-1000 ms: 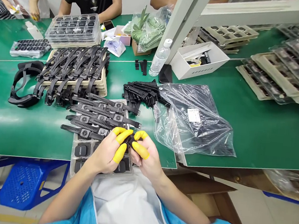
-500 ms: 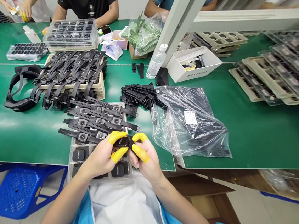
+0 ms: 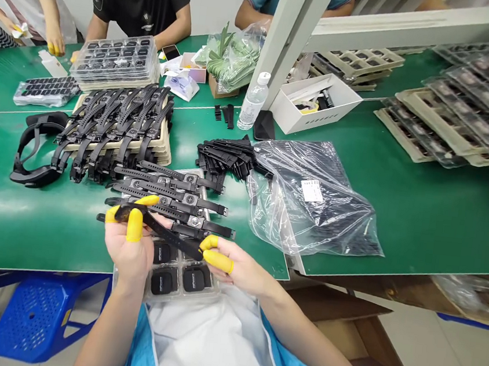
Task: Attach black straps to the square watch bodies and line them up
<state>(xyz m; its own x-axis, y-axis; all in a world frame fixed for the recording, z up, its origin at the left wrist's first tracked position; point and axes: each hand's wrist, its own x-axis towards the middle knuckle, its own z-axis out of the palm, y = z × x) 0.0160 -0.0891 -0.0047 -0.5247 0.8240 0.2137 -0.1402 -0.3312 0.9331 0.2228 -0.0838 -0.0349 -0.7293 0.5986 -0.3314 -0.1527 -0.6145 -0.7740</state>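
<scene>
Stretched between my hands above the near tray is a black smartwatch (image 3: 124,213) with its strap (image 3: 169,237) trailing to the right. My left hand (image 3: 130,249), in yellow finger cots, is closed round the watch's body, partly covering it. My right hand (image 3: 238,268), also in yellow cots, pinches the strap's free end. Below them the clear plastic tray (image 3: 210,297) holds square black watch bodies (image 3: 162,281) in its compartments. Several strapped watches (image 3: 190,199) lie across its far part, faces down. Behind it is a pile of loose black straps (image 3: 225,155).
A plastic bag of black straps (image 3: 332,215) lies on the right. Stacked trays of strapped watches (image 3: 114,128) stand at the left, beside a black headband (image 3: 33,175). Farther back are a water bottle (image 3: 253,101), a white box (image 3: 317,112) and co-workers. A blue stool (image 3: 33,318) is below.
Half a second ago both hands were together over the tray, round the watch. My left hand has moved left with its body; the strap is now drawn out straight to my right hand.
</scene>
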